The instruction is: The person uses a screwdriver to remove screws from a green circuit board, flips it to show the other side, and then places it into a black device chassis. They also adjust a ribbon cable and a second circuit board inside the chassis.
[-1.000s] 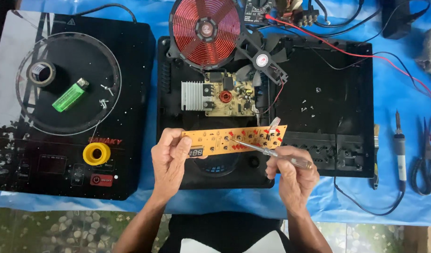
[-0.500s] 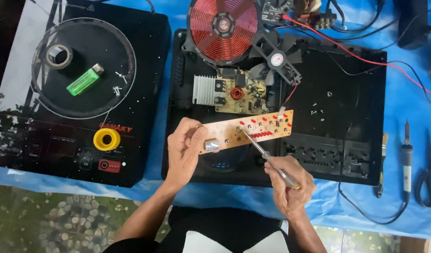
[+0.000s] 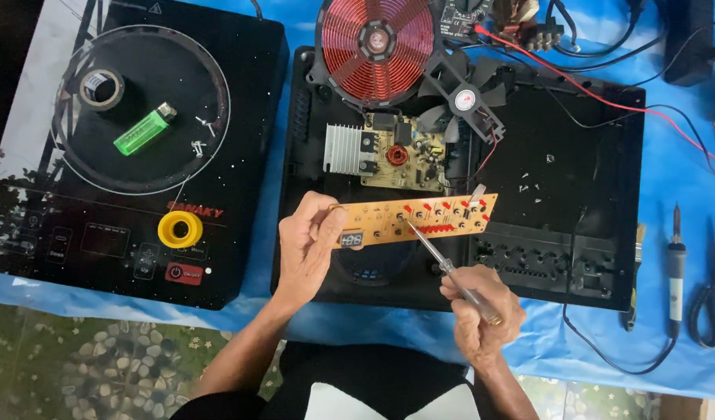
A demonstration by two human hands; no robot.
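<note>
Your left hand (image 3: 315,245) is raised, palm toward you, fingers curled and thumb pressed in a pinch. Your right hand (image 3: 482,315) sits lower and to its right, closed in a fist-like grip, forearms angled inward.

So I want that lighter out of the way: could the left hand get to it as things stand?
Probably not at once: the left hand holds the orange circuit board. Nothing lies between it and the green lighter on the black glass top.

A blue sheet (image 3: 669,179) covers the table; on it lie two black cookers (image 3: 241,117), a soldering iron (image 3: 675,260) and probably scissors (image 3: 714,299).
</note>
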